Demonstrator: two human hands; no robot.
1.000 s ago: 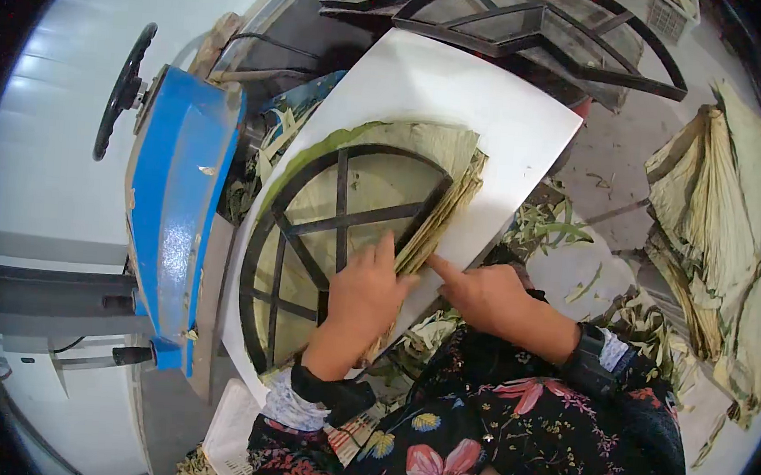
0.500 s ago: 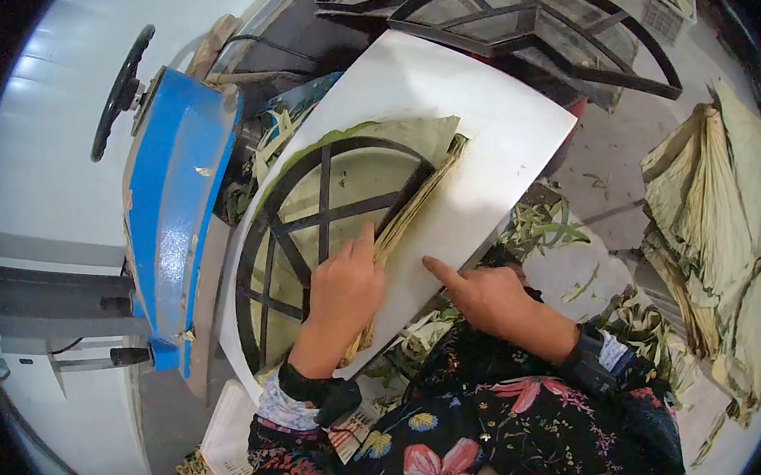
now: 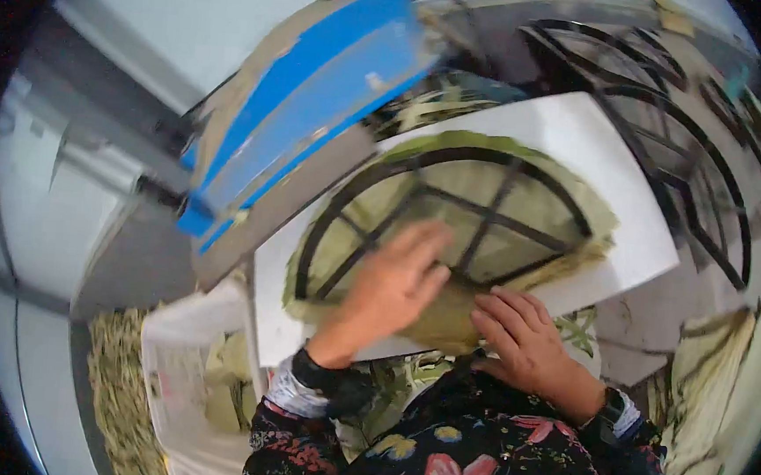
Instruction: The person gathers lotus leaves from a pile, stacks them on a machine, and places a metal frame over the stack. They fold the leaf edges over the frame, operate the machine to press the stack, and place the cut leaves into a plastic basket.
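A dark fan-shaped metal frame with crossbars [image 3: 488,217] lies on dried green leaves [image 3: 450,317], which sit on a white board [image 3: 569,131] before me. The leaf edges stick out around the frame's curve. Blurred by motion, my left hand [image 3: 386,291] is over the near part of the frame and leaves, with its fingers stretched out. My right hand [image 3: 531,350] rests at the near edge of the leaves, fingers lying side by side and thumb apart below them. Neither hand appears to grasp anything, though the right fingertips touch the leaf edge.
A blue machine part [image 3: 311,100] stands left of the board. More dark frames [image 3: 705,141] lie at the back right. A white crate [image 3: 198,384] holding leaf pieces is at lower left, beside heaped leaf strips [image 3: 114,387]. Large dried leaves [image 3: 711,375] are at right.
The view has swung left, so the board and frame appear turned. My right hand has gone from pointing beside the leaves to resting on their near edge. The folded leaf bundle now looks spread.
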